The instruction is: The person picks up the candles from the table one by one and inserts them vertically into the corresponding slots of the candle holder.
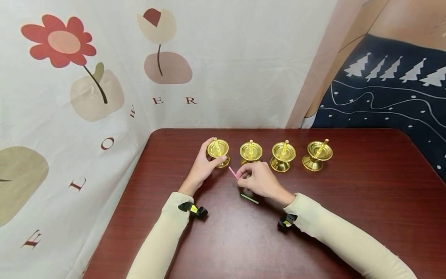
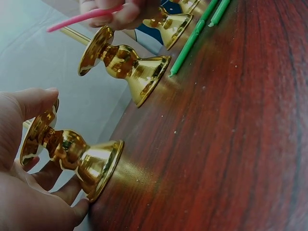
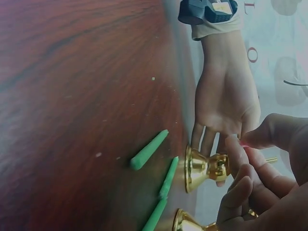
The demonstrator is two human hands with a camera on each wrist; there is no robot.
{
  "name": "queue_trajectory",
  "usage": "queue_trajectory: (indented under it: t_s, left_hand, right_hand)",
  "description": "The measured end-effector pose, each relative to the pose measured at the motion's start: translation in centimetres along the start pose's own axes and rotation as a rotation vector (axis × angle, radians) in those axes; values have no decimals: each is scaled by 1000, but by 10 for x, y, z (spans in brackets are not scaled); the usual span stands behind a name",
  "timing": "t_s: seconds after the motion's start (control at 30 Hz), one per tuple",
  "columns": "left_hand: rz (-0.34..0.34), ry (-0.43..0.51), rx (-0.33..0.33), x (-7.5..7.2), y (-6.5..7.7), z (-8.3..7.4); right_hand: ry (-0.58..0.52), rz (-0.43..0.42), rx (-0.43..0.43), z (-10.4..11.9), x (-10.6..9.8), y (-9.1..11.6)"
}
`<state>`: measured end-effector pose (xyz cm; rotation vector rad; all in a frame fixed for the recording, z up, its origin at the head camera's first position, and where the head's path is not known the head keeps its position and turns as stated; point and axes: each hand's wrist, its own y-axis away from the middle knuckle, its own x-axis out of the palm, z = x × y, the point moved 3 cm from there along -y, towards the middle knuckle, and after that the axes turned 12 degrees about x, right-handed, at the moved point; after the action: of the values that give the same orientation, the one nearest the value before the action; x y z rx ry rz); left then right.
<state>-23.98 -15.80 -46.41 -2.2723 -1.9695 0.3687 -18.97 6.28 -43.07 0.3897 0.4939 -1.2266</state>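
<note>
My left hand (image 1: 202, 167) holds the leftmost brass candle holder (image 1: 223, 149), thumb at the dish rim and fingers around its far side. That holder stands upright on the table, a thin post rising from its dish. Between thumb and fingers, my right hand (image 1: 260, 179) pinches a slim pink candle (image 1: 233, 173) whose free end points toward the gripped holder. In the left wrist view the pink candle (image 2: 79, 20) passes in front of the second holder's post. Green candles (image 1: 250, 199) lie on the table below my right hand; the right wrist view shows a short piece (image 3: 150, 149) apart from the others.
Three more matching brass holders stand in a row to the right: the second (image 1: 256, 152), third (image 1: 280, 164) and fourth (image 1: 312, 164). All are near the back edge of the dark red wooden table (image 1: 348, 217). A flower-printed cloth (image 1: 237, 89) hangs behind.
</note>
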Motion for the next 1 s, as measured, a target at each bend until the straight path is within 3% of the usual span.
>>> queue_trajectory:
  t_s: [0.43, 1.0]
  left_hand:
    - [6, 3, -9, 1, 1, -1]
    - [22, 96, -21, -1, 5, -2]
  right_hand:
    - [-62, -36, -72, 16, 6, -17]
    - [-177, -93, -90, 31, 12, -37]
